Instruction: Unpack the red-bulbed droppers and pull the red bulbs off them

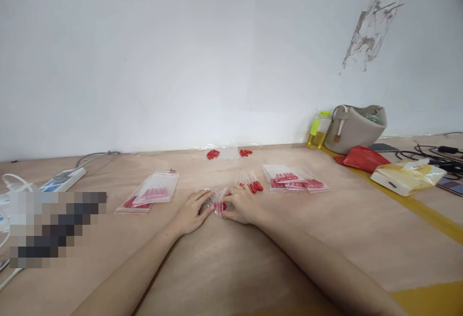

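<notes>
Between my two hands, low on the table, is a crinkled clear plastic bag with red pieces showing in it. My left hand pinches its left side, thumb and fingers curved toward each other. On the other side my right hand grips the bag, its fingers closed over the plastic and close to the red pieces. Just beyond the right hand lie several thin clear sticks with red ends. Flat clear bags with red pieces rest in a pile to the left and another pile to the right.
Two groups of red pieces lie near the wall. At the right stand a bottle of yellow liquid and a grey bag, with a red pouch, a tissue pack and cables. A power strip sits at the left.
</notes>
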Available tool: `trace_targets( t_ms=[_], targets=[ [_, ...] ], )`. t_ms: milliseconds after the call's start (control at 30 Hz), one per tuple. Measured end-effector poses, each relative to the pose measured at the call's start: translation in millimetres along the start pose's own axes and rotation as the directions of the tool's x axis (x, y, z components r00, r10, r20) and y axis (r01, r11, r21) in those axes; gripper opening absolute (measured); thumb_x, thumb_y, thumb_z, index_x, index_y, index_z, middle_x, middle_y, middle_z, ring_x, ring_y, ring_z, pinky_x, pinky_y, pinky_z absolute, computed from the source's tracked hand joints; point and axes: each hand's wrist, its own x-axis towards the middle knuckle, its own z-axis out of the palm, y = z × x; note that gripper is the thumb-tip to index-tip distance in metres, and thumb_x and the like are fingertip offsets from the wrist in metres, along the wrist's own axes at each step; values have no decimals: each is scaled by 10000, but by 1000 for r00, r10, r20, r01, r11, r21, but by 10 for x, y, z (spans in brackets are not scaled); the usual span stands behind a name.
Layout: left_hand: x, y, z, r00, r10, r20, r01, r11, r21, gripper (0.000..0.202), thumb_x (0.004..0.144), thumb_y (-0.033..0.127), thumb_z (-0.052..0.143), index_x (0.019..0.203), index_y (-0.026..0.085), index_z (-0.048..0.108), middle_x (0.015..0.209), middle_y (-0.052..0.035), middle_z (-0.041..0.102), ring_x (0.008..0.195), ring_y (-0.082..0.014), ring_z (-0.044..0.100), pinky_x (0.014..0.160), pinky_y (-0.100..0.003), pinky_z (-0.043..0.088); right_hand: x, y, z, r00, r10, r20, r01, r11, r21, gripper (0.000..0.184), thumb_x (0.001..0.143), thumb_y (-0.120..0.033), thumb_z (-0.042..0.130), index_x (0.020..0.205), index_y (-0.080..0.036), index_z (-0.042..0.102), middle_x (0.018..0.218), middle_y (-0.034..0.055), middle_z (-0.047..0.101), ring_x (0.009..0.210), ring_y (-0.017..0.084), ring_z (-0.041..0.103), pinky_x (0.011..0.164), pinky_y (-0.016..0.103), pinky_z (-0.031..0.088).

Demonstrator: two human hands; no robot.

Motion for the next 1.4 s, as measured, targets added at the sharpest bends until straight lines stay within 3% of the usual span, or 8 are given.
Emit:
trace_targets(
  t_ms=[167,333,533,800,1000,1100,1233,1400],
  targets=[
    [-19,-19,-49,999,-21,50,22,1000,-22,501,850,445,398,1291,207,385,1329,-58,419,1231,-197,353,1042,-374,270,-6,-75,105,998,38,-43,-41,997,-61,181,777,-301,540,911,-186,579,902,52,608,884,200,473,752,320,257],
    [-29,-51,-111,990,-20,139,20,1000,2,541,849,441,395,1338,232,293,1373,-38,359,1275,-191,287,1084,-430,129,-25,-116,137,997,13,-71,-24,986,-163,202,837,-258,446,989,-158,534,943,87,601,889,209,468,753,333,254],
    [-53,-48,-133,981,-9,193,-3,998,58,520,873,457,325,1348,252,271,1397,-40,315,1292,-189,253,1076,-442,122,-13,-96,112,1000,16,-18,-17,999,-37,261,744,-400,584,907,-198,577,964,49,605,899,204,465,745,327,259],
    [-58,-90,-113,980,6,201,-21,997,69,521,877,473,305,1353,267,254,1407,-45,295,1299,-180,238,1075,-433,119,-30,-102,153,990,-25,-139,23,1000,-16,142,767,-187,513,890,-157,577,888,63,588,845,174,495,752,305,325],
    [-48,-80,-119,975,6,220,-22,997,70,514,871,486,313,1343,286,275,1408,-43,290,1299,-196,238,1071,-454,101,-50,-34,96,997,31,-71,-19,986,168,170,733,-279,605,855,-162,589,918,59,557,832,152,519,734,264,390],
    [-53,-73,-136,971,20,237,-33,998,51,507,872,489,306,1345,310,258,1417,-29,267,1304,-199,227,1069,-467,83,-23,-34,97,999,46,-2,-45,981,191,169,660,-281,656,771,-168,597,814,30,583,781,150,525,692,248,388],
    [-60,-65,-173,962,25,272,-34,999,26,520,859,510,328,1341,332,251,1425,-16,245,1310,-207,208,1065,-482,56,-3,-112,66,989,118,88,-129,983,130,101,643,-227,611,714,-164,579,725,15,582,672,130,512,598,222,364],
    [-59,-67,-190,960,39,277,-40,999,1,527,853,517,342,1339,329,259,1422,-19,251,1311,-210,201,1066,-484,38,-48,-259,-12,992,120,49,-118,992,-43,162,687,-201,516,821,-117,555,834,93,574,782,181,509,671,270,379]
  ],
)
